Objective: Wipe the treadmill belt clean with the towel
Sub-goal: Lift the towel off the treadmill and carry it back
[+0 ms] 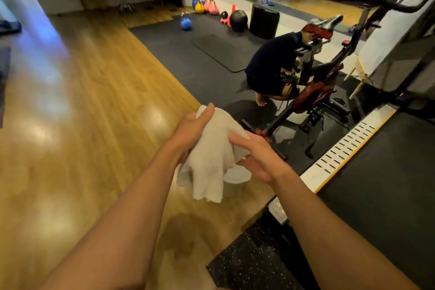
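Over the wooden floor (82,125), just off the treadmill's left edge, the left hand (193,129) gripped the white towel (216,148), thumb laid up over the top and fingers hidden behind the cloth. The towel hung bunched between both hands, its loose end dangling over a small pale bucket (237,181) on the floor. The right hand (256,160) pinched the towel's other side, thumb on top and fingers beneath. Further right ran the white slotted side rail (341,150), then the dark belt (381,183), well apart from the cloth. To me it looked like gathering or wringing the towel, with wiping not yet begun. The next move would call for carrying the cloth across the rail and pressing it flat on the belt.
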